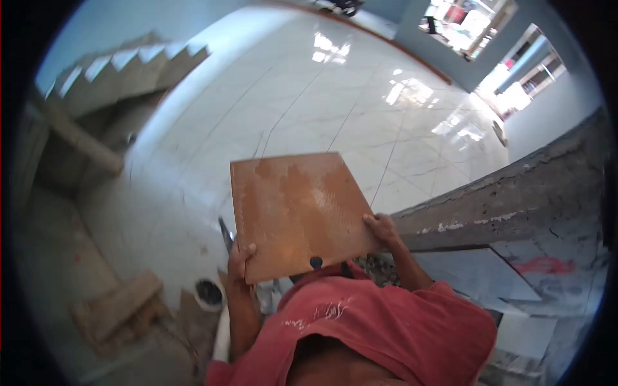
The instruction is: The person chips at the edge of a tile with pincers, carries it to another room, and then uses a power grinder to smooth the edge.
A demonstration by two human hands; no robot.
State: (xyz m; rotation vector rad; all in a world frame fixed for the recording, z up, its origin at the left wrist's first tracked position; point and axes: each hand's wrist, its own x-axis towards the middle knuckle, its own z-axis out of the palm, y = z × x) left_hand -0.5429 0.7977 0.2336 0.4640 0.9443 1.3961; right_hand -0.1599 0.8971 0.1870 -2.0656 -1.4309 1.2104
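A square floor tile (299, 212) is held in front of my body, its reddish-brown face toward me and marked with darker, damp-looking patches. A small dark round spot shows near its lower edge. My left hand (241, 262) grips the lower left side, thumb over the face and the other fingers mostly hidden. On the right side, my right hand (382, 229) clasps the edge with its thumb on top. Both hands bear the tile above the floor. What lies directly beneath it is hidden.
Glossy pale tiled floor (257, 106) stretches ahead. Bare steps (138, 74) rise at the left. A small bucket (208, 293) and wooden pieces (122, 309) lie lower left. Along the right runs a rough concrete ledge (502, 196), with a pale tile (473, 270) below it.
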